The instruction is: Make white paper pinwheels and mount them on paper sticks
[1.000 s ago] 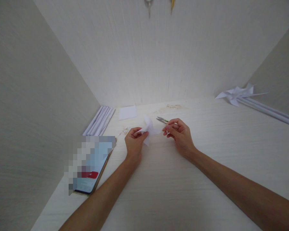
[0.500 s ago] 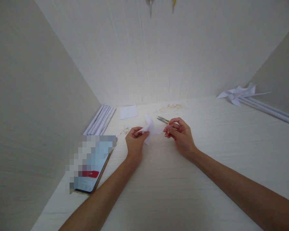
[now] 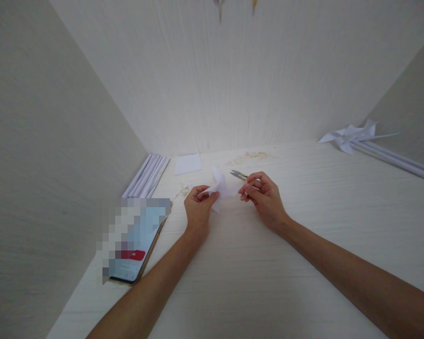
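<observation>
My left hand (image 3: 198, 207) pinches a white paper pinwheel (image 3: 223, 187) at its middle, thumb in front and fingers behind; its folded blades stick up, down and to the right. Close to the tip of the right blade, my right hand (image 3: 263, 200) is closed in a pinch, thumb against fingertips. Whatever lies between these fingers is too small to make out. A pair of thread snips (image 3: 238, 174) rests on the table just beyond the right fingers, blades pointing left, its handle partly hidden by that hand.
A phone (image 3: 137, 240) lies at left, near a stack of rolled paper sticks (image 3: 146, 176). A square of white paper (image 3: 188, 164) is by the back wall. Small scraps (image 3: 183, 190) and brownish bits (image 3: 256, 155) dot the table. Finished pinwheels (image 3: 349, 137) with paper sticks lie far right.
Almost nothing differs. My right fingertips have shifted very slightly to the left; the left hand keeps the pinwheel in the same place.
</observation>
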A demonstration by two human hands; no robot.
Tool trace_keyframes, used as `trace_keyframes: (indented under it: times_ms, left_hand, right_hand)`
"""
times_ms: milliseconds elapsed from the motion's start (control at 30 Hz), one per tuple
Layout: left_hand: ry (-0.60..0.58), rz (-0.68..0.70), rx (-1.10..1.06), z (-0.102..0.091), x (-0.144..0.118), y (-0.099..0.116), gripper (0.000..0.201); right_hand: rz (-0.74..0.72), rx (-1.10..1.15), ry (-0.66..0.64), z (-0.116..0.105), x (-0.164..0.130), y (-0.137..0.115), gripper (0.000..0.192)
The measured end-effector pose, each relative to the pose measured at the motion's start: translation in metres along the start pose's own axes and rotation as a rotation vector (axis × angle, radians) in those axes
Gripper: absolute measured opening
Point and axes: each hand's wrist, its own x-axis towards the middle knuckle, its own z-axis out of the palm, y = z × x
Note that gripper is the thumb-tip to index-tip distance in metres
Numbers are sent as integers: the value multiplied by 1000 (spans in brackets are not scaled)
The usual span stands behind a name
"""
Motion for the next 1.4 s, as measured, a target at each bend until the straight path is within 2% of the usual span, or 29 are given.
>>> trace_keyframes:
  times_ms: [267,533,733,933,1133,1400]
  left_hand:
    - [-2,4,19,-1,1,-1,28]
    - [7,18,2,0,1,-1,28]
    - [16,10,5,-1,1,-1,28]
    - [10,19,15,-1,0,0,27]
    - [8,23,-4,-1,1,-2,28]
    - [-9,15,-3,-1,-1,0,28]
  right_hand:
    - [-13,-46,28,1,1,2,15]
    - [-42,-69,144,2,3,3,12]
    - [-53,-99,142,6,-1,2,16]
    - [-159,-238,85,3,-6,6,9]
    - [-276,-450,49,2,-8,4,12]
    - [-620,-977,-116,2,-15,-2,19]
